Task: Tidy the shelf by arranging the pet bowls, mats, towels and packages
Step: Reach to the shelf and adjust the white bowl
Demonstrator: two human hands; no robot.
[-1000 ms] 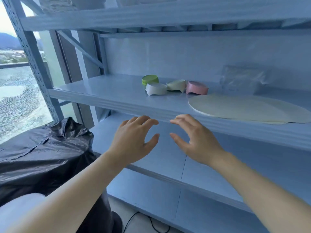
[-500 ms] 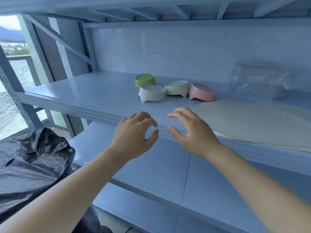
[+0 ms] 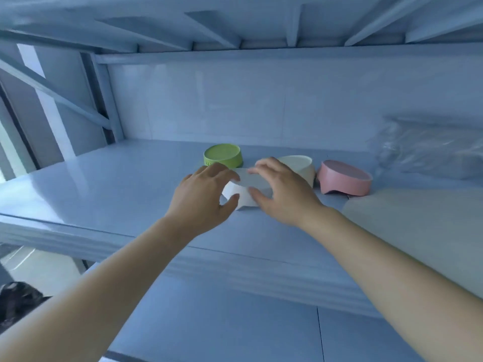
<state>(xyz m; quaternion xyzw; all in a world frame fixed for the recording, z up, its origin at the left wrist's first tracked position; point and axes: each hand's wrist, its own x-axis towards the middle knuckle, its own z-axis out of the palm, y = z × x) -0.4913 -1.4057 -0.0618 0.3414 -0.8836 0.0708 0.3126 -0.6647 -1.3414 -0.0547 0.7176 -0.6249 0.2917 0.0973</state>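
Four upturned pet bowls stand on the blue shelf (image 3: 104, 184): a green bowl (image 3: 222, 155) at the back, a white bowl (image 3: 247, 189) in front, a cream bowl (image 3: 302, 165) and a pink bowl (image 3: 345, 180) to the right. My left hand (image 3: 205, 197) curls round the white bowl's left side, thumb on its front wall. My right hand (image 3: 283, 195) grips its right side, fingers over the top. A pale round mat (image 3: 418, 231) lies at the right. A clear plastic package (image 3: 431, 150) sits behind it.
The shelf's left half is bare blue board. The shelf above hangs low over the bowls. A lower shelf (image 3: 222, 322) runs below my arms. A black plastic bag (image 3: 15, 301) shows at the bottom left, beside the window.
Both hands have gone forward from the shelf's front edge onto the shelf and closed round the white bowl. The view has moved closer and higher.
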